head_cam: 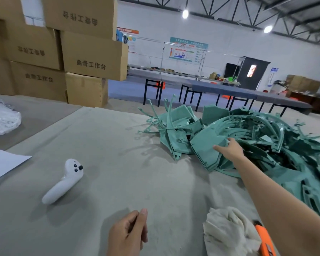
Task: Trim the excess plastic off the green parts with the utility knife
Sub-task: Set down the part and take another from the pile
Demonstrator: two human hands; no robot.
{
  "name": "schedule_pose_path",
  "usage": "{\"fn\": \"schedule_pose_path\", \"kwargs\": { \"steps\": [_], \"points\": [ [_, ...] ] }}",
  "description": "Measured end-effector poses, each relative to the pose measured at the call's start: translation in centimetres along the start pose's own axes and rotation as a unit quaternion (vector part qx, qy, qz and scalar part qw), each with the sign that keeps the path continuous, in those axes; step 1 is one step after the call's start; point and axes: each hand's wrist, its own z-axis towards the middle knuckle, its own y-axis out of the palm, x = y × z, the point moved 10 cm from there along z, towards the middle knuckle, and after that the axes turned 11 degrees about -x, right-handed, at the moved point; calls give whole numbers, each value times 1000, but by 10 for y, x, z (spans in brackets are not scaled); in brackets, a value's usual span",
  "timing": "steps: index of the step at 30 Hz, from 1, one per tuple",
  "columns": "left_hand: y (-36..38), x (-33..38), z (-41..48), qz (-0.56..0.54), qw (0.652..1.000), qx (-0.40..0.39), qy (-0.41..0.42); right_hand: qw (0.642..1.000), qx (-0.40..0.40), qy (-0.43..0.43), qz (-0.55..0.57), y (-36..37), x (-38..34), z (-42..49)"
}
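1. The green parts (257,130) lie heaped at the far right of the worktop (118,145); the utility knife (264,239) lies near right, beside a cloth (227,230).
2. The right hand (229,149) rests, fingers spread, on a flat green panel (205,145); the left hand (127,233) is loosely curled, holding nothing.
3. The panel likely handles light, stiff and slick: grip a bare edge, clear of the thin tangled ribs.

you're in a factory hall: steel roof trusses (284,11) overhead, stacked cardboard boxes (92,58), long work tables (220,89), and notice boards (188,50) on the white wall (235,43).
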Motion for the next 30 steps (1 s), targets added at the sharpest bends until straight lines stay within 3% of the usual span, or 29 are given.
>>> {"fn": "schedule_pose_path", "kwargs": {
  "steps": [4,10,14,18,20,25,30],
  "points": [
    [1,-5,2,15,1000,-2,-5,989,14,1,-145,14,-10,24],
    [-4,-6,4,32,999,10,4,970,85,-23,-228,7,-27,29],
    [-4,1,5,55,998,9,13,976,70,-56,-200,-12,-41,20],
    [0,2,5,34,999,1,5,988,19,-141,-59,-22,-67,-12],
    [1,-1,5,24,1000,-2,-2,982,8,-184,-53,-22,-83,-38],
    [5,-3,7,26,999,-26,-7,935,57,-330,-120,-14,-115,-124],
    [15,-15,7,-176,977,-67,-102,869,105,-466,-131,20,-116,-232]
  ]
}}
